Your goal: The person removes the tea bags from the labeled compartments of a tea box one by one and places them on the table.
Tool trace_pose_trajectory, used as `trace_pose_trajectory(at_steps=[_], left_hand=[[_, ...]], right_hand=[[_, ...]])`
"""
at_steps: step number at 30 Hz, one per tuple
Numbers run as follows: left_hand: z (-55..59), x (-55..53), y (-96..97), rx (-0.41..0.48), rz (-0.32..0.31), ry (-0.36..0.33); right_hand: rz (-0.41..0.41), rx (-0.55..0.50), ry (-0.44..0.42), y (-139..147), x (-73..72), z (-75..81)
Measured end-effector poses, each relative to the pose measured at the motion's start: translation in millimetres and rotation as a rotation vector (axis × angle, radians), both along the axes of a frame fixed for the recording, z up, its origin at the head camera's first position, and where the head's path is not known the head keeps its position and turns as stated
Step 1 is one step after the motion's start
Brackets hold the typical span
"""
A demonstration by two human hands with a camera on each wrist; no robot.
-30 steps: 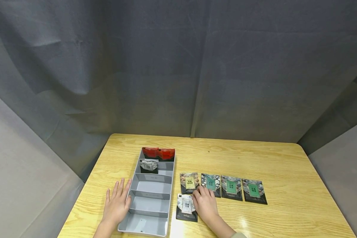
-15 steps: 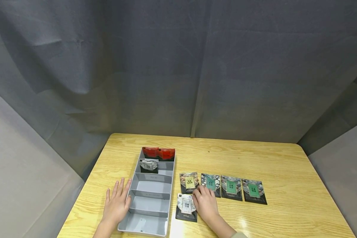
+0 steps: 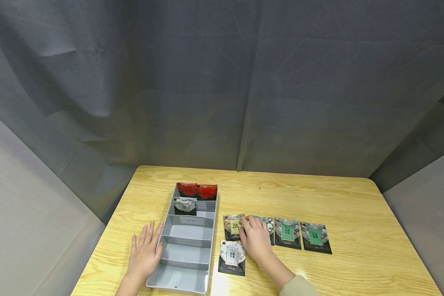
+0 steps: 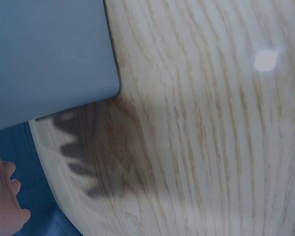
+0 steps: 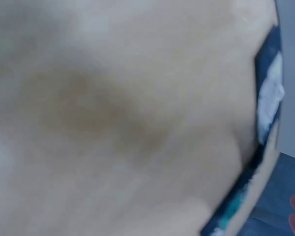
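Note:
My left hand (image 3: 144, 254) lies with fingers spread and straight along the left side of a grey divided box (image 3: 209, 263). Over the table, my right hand (image 3: 256, 240) reaches its fingertips to the right edge of a flat sachet with a yellow label (image 3: 231, 230). That hand partly covers a sachet with a teal label (image 3: 269, 225). Just left of the right wrist lies a white-patterned sachet (image 3: 232, 257). Inside the box, two red sachets (image 3: 197, 191) stand in the far compartment, and a white-patterned sachet (image 3: 185, 206) stands in the second.
Two green-labelled sachets, one nearer (image 3: 287, 233) and one at the row's right end (image 3: 316, 238), continue the row. The wooden table (image 3: 355, 218) backs onto a dark grey curtain (image 3: 192, 102).
My right hand has moved slightly forward, from beside the white-patterned sachet to the yellow-labelled one, covering more of the teal-labelled sachet. The left hand has stayed at the box.

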State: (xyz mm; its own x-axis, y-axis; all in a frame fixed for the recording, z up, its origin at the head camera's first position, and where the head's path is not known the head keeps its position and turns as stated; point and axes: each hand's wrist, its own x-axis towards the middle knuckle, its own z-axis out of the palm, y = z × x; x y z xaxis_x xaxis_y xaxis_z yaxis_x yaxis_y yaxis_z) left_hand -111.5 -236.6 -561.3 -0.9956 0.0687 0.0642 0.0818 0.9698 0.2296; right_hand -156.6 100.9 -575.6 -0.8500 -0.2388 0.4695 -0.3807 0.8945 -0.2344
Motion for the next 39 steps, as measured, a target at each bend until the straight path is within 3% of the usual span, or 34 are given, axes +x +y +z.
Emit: trace_pose_trajectory(at_steps=[8,15,22,32,39], left_hand=[[-1.4,-0.3,-0.6,-0.008,-0.002,-0.002],[-0.7,0.6,-0.3,-0.004,-0.003,0.001],[0.1,-0.2,0.0,0.004,-0.007,-0.001],[-0.6,0.0,-1.6,-0.006,-0.009,-0.011],[-0.1,-0.6,-1.3,-0.018,-0.01,-0.009]], right_hand=[[0.045,0.038,0.02,-22.0,-27.4,35.4],[0.109,0.08,0.05,-54.3,-46.5,52.5],[0.133,0.159,-0.029,-84.9,-58.4,55.5],[0.156,0.281,-0.115,-113.0,-67.6,47.7],[0.142,0.29,-0.161,-124.6,-69.1,50.3]])
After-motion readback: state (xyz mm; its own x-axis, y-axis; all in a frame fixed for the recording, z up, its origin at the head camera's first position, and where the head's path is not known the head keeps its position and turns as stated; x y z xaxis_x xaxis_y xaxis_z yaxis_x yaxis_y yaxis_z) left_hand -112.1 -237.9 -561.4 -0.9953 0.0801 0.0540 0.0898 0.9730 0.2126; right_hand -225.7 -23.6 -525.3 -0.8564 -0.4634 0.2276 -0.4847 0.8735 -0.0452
